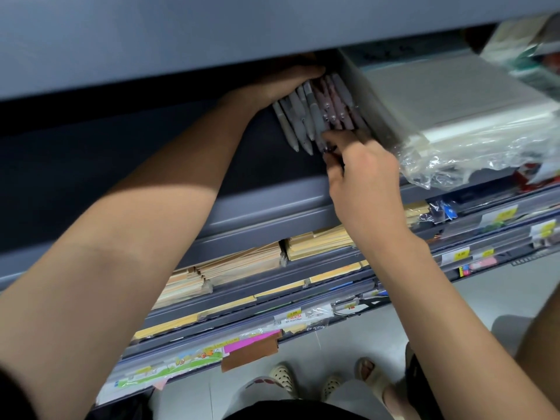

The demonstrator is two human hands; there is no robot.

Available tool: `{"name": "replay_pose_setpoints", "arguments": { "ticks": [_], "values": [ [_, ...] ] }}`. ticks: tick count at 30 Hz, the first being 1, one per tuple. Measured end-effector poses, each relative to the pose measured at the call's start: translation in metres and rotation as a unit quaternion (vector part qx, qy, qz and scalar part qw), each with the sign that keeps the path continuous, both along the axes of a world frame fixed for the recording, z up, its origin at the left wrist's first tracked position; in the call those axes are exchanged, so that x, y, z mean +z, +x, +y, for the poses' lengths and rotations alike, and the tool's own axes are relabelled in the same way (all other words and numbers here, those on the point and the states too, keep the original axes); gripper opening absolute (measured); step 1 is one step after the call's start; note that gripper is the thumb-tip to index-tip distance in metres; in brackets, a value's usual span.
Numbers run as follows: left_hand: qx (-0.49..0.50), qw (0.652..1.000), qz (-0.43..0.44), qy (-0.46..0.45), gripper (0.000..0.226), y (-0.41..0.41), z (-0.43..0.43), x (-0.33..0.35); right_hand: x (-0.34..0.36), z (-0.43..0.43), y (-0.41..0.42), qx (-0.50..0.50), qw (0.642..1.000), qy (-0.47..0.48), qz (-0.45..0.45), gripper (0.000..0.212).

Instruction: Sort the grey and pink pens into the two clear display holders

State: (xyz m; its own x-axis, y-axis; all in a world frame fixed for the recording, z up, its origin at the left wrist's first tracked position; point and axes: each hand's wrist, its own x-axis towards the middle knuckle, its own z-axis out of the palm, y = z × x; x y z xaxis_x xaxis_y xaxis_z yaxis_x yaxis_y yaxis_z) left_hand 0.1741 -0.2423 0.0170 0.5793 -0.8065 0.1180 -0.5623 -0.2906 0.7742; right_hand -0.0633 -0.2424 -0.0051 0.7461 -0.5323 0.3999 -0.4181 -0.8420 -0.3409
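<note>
Two hands [360, 174], pens [321, 110], shelf edge [212, 28] overhead

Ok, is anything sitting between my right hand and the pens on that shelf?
Nothing visible does. The right hand already has its fingertips on the lower ends of the pink pens, and the left hand cups the grey pens from the other side. The clear holder stands just right of the bundle, not in the way.

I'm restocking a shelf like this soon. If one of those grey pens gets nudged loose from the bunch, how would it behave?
The grey pens look round, smooth and slim, so a loose one would probably roll or slide off the shelf. They seem stiff and light, easy to pinch singly. The left hand cups the bunch from behind, while the right hand fingers the tips, which likely keeps them together.
</note>
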Motion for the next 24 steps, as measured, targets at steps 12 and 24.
{"name": "replay_pose_setpoints", "arguments": {
  "ticks": [12,24],
  "values": [
    [-0.005,0.999,-0.039,0.006,0.017,-0.004,-0.002,-0.006,0.005,-0.004,0.011,0.026,0.999,-0.017,-0.018,0.02],
    [-0.016,0.999,-0.031,-0.006,0.028,-0.001,0.004,-0.008,-0.002,0.005,0.002,-0.049,0.993,0.05,-0.09,0.055]
  ]
}}
